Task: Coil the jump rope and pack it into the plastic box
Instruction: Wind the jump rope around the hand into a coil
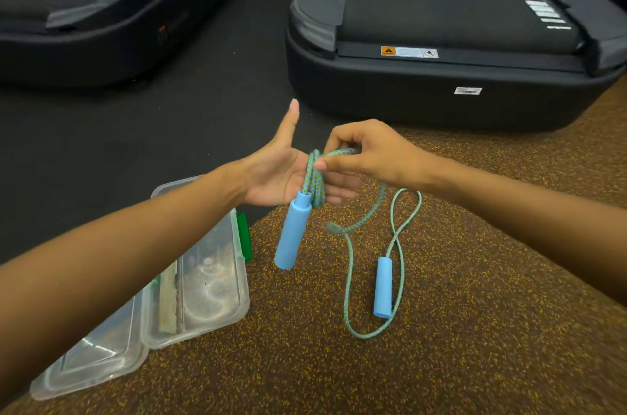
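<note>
Head view is showing the left hand point(278, 177) spread flat, jump rope point(314, 177) looping its fingers, one handle point(293, 233) dangling. The right hand point(366, 153) is pinching the rope beside it; slack is trailing right along the floor, the plastic box point(203, 262) lying left.

The plastic box point(203, 285) lies open on the floor point(458, 363), its lid point(95, 357) just nearer. Right of the box lies one handle point(382, 287) amid loose rope point(400, 245). Above the box's right edge hangs the other handle point(292, 234). Behind the box stand two treadmills point(441, 41).
</note>
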Available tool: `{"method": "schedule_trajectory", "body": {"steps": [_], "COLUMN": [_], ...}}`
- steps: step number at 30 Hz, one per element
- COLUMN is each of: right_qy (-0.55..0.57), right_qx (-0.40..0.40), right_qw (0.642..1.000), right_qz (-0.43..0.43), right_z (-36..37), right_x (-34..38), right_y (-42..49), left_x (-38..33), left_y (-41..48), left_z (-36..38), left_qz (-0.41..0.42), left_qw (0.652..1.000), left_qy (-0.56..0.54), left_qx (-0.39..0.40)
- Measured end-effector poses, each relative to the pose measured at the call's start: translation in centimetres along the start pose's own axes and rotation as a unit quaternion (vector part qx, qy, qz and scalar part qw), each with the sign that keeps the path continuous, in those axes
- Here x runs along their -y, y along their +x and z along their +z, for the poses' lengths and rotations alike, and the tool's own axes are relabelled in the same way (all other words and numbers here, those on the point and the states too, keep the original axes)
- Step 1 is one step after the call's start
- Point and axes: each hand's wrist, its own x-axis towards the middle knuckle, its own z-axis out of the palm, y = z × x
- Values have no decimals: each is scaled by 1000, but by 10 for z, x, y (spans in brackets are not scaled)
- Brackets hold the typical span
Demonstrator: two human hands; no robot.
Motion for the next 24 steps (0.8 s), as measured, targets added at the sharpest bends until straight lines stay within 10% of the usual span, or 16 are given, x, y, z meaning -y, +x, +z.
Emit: {"method": "schedule_trajectory", "body": {"steps": [15,24], "right_qy": [290,282], "right_qx": [-7,4], "right_qw": [940,937], "right_qz": [180,205], "right_z": [6,24], "right_x": [-31,-44], "right_y": [2,-12], "left_x": [3,-10], "left_y": [3,-1], "left_z": [5,9], "left_qz": [-10,157], "left_qw": [985,977], "left_qy": [-88,-146], "left_qx": [148,-18]}}
